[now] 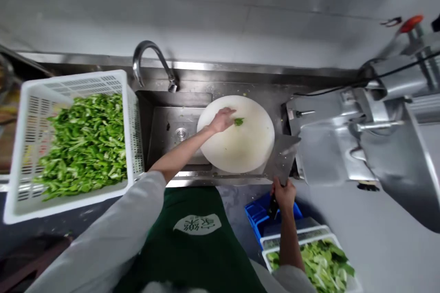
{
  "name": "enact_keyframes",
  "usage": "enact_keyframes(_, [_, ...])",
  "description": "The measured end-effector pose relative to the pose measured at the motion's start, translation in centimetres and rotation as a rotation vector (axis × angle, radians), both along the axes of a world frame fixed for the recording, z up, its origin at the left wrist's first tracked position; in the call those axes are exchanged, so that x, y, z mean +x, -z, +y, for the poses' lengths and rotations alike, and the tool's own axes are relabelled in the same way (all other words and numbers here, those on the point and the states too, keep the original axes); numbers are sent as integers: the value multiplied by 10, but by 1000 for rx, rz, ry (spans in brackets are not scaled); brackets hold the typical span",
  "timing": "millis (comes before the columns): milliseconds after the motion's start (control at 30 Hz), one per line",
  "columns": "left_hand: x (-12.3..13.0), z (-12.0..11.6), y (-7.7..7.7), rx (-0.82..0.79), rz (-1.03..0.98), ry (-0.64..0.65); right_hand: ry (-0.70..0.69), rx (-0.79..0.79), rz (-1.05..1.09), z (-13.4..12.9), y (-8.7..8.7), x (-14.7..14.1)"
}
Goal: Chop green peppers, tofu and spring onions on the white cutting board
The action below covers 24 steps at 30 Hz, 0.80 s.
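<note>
A round white cutting board (240, 146) lies on the steel counter, its left side reaching over the sink. My left hand (222, 120) is above the board, fingers stretched out and nothing seen in them. Just right of its fingertips is a small piece of green leaf (238, 121) on the board. My right hand (284, 193) grips the black handle of a cleaver (282, 158) at the counter's front edge. The broad blade points away from me, beside the board's right edge.
Chopped greens (89, 146) fill a white plastic basket (129, 132) at left. A curved faucet (153, 46) rises behind the sink (161, 132). A metal slicing machine (330, 146) stands at right. Below it are a blue crate (254, 219) and a basket of leafy greens (326, 265).
</note>
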<state>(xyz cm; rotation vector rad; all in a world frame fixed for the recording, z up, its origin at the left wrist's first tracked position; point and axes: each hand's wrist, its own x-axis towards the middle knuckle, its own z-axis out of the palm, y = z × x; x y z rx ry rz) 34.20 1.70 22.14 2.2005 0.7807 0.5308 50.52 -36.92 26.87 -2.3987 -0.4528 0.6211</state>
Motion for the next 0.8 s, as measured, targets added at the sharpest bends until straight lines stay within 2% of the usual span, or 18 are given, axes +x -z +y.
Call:
enact_keyframes(67, [37, -3, 16, 10, 92, 117, 35, 2, 66, -15, -3, -6])
enact_keyframes(133, [49, -7, 27, 26, 140, 178, 14, -27, 43, -19, -4, -14])
enact_keyframes(233, [40, -24, 31, 37, 136, 159, -122, -157, -162, -14, 0, -19])
enact_keyframes(300, [24, -39, 29, 25, 105, 72, -193, -272, -293, -5, 7, -17])
enact_keyframes(367, [-4, -50, 22, 39, 100, -63, -227, -332, -370, 15, 18, -14])
enact_keyframes(400, [-27, -52, 16, 57, 97, -147, -236, -329, -388, 29, 25, -13])
enact_keyframes(467, [-91, -52, -7, 119, 66, -342, -262, -287, -394, 61, 38, -14])
enact_keyframes(567, [-224, -42, -55, 261, -43, -768, -320, -241, -394, 103, 55, -19])
enact_keyframes(667, [-350, -24, -97, 226, 69, -1062, -405, -232, -422, 122, 62, -15])
enact_keyframes(733, [-407, -21, -114, 214, 150, -1213, -465, -302, -438, 124, 56, -8])
enact_keyframes(800, [-440, -36, -123, 221, 161, -1259, -509, -414, -468, 127, 43, -6])
